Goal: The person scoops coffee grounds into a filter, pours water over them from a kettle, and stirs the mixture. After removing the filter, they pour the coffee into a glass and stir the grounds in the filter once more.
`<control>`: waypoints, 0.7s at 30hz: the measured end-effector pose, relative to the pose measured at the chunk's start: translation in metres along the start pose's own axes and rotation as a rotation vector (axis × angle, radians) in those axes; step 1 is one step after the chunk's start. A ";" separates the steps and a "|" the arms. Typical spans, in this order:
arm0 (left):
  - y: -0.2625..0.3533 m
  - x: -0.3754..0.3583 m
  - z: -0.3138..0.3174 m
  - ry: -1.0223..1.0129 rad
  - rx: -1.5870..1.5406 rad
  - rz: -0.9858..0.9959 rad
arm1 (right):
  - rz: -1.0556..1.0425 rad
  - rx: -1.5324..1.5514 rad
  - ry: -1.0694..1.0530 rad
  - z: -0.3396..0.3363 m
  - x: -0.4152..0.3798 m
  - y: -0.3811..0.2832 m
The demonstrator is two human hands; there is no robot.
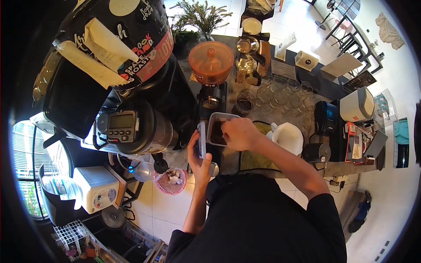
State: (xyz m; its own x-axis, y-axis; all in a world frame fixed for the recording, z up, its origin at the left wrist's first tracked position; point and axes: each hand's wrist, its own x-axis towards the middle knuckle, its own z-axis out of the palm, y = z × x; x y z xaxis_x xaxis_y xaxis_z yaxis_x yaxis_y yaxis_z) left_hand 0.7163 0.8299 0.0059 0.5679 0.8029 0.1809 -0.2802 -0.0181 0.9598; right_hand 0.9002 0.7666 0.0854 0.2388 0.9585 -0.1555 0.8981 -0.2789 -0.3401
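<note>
On the counter in front of me stands a clear rectangular plastic container [215, 139] with dark brown contents. My right hand [240, 133] reaches over it from the right, fingers curled down inside the rim; what they hold, if anything, is hidden. My left hand [198, 158] grips a pale plastic lid [201, 140], tipped on edge just left of the container. Behind the container is a grinder with an orange translucent hopper [211, 63]. A white pitcher [287, 138] rests on a green cloth [258, 160] to the right.
A large black coffee machine [144, 127] with a display fills the left. Several glasses [283, 94] stand at the back right, with glass servers [247, 63] beyond. A dark canister [316, 152] sits near the right front edge. Below the counter is a pink basket [170, 180].
</note>
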 end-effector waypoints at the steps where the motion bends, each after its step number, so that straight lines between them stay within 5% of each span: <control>1: 0.000 0.000 -0.001 0.006 -0.017 -0.013 | 0.015 0.042 0.021 -0.002 -0.001 0.002; 21: 0.000 -0.003 0.000 0.004 0.001 0.012 | 0.109 0.507 0.104 -0.014 -0.021 0.038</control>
State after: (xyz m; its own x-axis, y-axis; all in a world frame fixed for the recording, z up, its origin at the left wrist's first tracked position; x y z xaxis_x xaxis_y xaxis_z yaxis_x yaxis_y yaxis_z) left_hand 0.7143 0.8277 0.0054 0.5613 0.8052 0.1913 -0.2859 -0.0283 0.9579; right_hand 0.9343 0.7367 0.0885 0.3793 0.9159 -0.1313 0.5806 -0.3461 -0.7370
